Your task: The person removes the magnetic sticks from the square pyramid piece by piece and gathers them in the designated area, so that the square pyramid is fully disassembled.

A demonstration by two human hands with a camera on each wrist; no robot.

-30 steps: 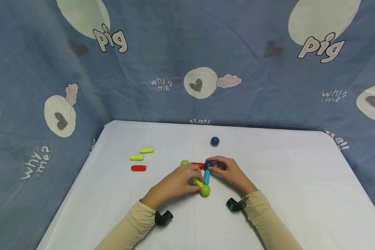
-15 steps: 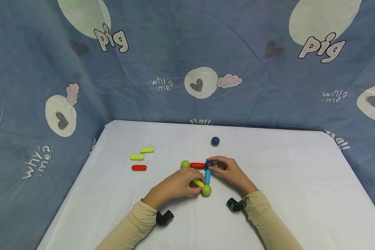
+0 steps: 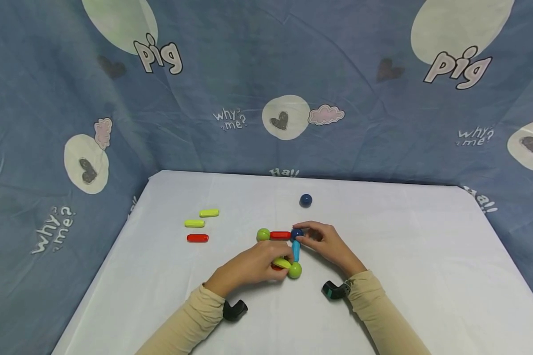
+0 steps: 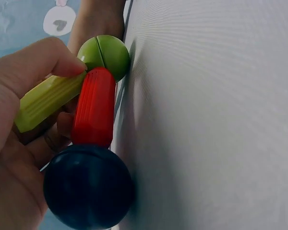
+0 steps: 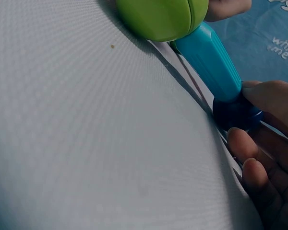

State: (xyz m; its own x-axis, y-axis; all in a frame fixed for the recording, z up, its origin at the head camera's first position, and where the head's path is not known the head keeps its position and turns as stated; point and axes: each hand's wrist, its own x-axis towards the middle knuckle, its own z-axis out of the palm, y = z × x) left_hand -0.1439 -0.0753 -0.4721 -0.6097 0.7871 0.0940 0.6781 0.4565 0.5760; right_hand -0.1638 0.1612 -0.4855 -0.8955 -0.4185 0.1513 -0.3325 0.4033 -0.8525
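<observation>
My left hand [image 3: 254,262] pinches a yellow-green rod [image 4: 50,101] of a ball-and-rod toy, one end meeting a light green ball [image 3: 295,270]. From that ball a red rod [image 4: 94,108] runs to a dark blue ball [image 4: 89,187] beside the left palm. A light blue rod [image 5: 212,62] joins the same green ball to another dark blue ball [image 3: 296,234]. That ball is pinched between the thumb and fingers of my right hand [image 3: 330,246]. Beyond it, a further red rod [image 3: 280,235] leads left to a second green ball [image 3: 263,234]. The left hand covers part of the frame in the head view.
Two loose yellow-green rods [image 3: 209,213] and a loose red rod [image 3: 197,238] lie to the left on the white table [image 3: 404,236]. A single dark blue ball [image 3: 306,200] sits farther back. A printed blue cloth [image 3: 231,74] hangs behind the table.
The left hand has shifted slightly right, and the yellow-green rod in it has swung flatter. The near green ball has moved a little right. The right hand stays on its dark blue ball.
</observation>
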